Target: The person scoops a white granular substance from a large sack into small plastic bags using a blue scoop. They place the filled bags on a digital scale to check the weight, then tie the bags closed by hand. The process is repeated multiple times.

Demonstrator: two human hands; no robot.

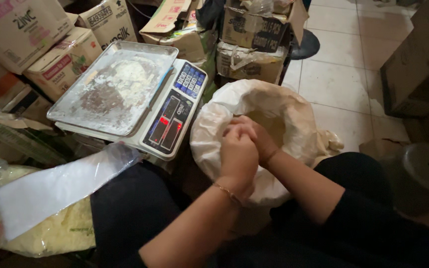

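The white plastic sack [279, 106] stands open between the person's knees, its rolled rim close to the front corner of the digital scale [172, 121] on one side and to the cardboard boxes [249, 44] behind. Open tiled floor [338, 74] lies to the right of the sack; the left side is crowded by the scale, more boxes and a clear bag of pale shreds [50, 233]. The scale's flour-dusted metal tray [112, 87] has a free near edge. The sack's contents are dim and hard to make out, and its base is hidden behind the arms. The left hand [237, 156] lies over the right hand [259, 139] at the sack's near rim. Both grips are curled together with fingers folded; whether they clamp the plastic or anything else cannot be told.
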